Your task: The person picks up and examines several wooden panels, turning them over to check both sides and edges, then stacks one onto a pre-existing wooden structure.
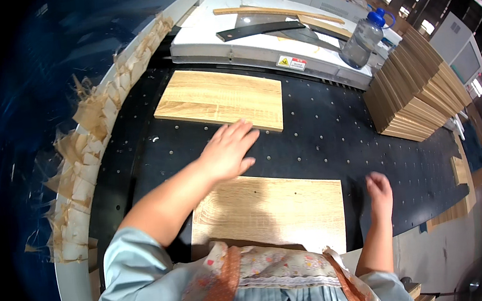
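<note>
A light wood-grain board (220, 97) lies flat on the black table near the white machine ledge. My left hand (229, 151) reaches toward its near edge, fingers stretched out and apart; I cannot tell whether the fingertips touch it. Closer to my body is a second wood-grain board (282, 211), with small dark holes along its far side and its near edge hidden by my apron. To the right of this board, my right hand (379, 187) hovers with curled fingers. It is slightly blurred, and whether anything is in it does not show.
A tall stack of boards (416, 88) stands at the right. Behind the table, the white ledge (200, 40) carries a black bar (260, 29), wooden strips (279, 10) and a blue-capped water bottle (363, 40). Torn brown tape hangs on the left rail (96, 118). Metal studs dot the black table (332, 120).
</note>
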Demonstrator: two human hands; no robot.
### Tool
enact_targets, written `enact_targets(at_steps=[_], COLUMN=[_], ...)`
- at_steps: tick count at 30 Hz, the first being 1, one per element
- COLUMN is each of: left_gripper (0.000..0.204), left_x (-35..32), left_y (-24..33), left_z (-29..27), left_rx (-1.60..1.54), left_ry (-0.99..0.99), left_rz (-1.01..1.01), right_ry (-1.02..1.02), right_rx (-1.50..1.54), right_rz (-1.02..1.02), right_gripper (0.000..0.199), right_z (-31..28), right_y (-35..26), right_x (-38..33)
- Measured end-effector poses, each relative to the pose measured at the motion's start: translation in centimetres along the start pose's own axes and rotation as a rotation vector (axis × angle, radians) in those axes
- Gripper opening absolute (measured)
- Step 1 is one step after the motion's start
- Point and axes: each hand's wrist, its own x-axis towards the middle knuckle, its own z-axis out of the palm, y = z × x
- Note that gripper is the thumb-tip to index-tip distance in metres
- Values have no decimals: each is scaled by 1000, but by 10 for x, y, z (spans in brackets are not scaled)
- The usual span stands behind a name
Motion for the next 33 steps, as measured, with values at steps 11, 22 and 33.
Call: enact_targets(at_steps=[11, 22, 33], left_gripper=[63, 62, 67], left_x=[100, 101, 99], left_y=[-63, -75, -175], left_z=[73, 80, 51], left_rx=[211, 157, 211], left_ry=[-163, -138, -184], left_rz=[-60, -64, -187], right_ry=[253, 248, 186], right_rx=[-849, -816, -855], right_rz=[-234, -244, -235], right_gripper=[32, 28, 29], right_z=[2, -1, -2], right_y=[32, 36, 34], right_x=[-111, -113, -112])
